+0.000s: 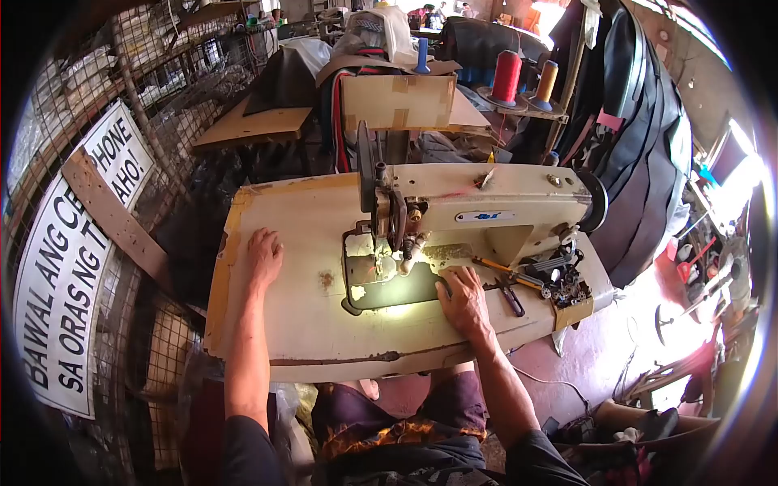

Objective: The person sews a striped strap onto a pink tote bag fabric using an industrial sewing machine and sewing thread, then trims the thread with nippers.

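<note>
A cream sewing machine (486, 198) stands on a worn pale table (300, 324), its lamp lighting the needle area. My left hand (265, 253) rests on the left part of the tabletop, fingers slightly curled and apart, holding nothing. Just right of the needle area, my right hand (463, 298) lies on the dark machine bed plate (389, 296) with its fingers spread and nothing visible in it. To the right of that hand are small snips (512, 300) and a yellow-handled tool (519, 275).
Metal parts (559, 275) are heaped at the table's right end. Behind stand a red thread cone (506, 77), an orange cone (545, 83) and a cardboard piece (397, 101). Black material (648, 154) hangs at right. A lettered sign (61, 300) is at left.
</note>
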The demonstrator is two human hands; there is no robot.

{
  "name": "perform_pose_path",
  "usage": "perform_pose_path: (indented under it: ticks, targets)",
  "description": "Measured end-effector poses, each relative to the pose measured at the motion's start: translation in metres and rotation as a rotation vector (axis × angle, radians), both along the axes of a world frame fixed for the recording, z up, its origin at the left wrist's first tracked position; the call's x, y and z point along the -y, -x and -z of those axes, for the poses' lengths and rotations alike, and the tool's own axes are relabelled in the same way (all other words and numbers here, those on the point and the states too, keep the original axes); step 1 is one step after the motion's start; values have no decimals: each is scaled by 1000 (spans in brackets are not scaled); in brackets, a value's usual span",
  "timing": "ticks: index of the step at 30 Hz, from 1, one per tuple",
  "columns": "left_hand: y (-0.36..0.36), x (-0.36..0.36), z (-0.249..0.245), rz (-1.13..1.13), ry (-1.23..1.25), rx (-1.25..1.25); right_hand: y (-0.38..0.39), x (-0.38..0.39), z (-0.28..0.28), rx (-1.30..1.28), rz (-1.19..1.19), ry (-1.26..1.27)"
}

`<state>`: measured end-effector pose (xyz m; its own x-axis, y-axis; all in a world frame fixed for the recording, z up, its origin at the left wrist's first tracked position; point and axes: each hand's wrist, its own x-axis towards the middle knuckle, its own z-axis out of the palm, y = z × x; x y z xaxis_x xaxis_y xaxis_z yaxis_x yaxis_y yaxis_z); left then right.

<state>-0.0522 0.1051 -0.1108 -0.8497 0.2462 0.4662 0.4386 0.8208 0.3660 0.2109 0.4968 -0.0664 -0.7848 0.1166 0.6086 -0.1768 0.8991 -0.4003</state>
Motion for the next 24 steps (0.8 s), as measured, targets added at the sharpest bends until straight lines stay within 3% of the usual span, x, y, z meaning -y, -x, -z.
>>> perform_pose_path:
  ticks: [5,24]
  targets:
    - [-10,-1,-3,15,19,-10,-4,-9,8,-121,230,172]
    - [-10,-3,-7,11,42,37,-1,-17,20,-52,200,49]
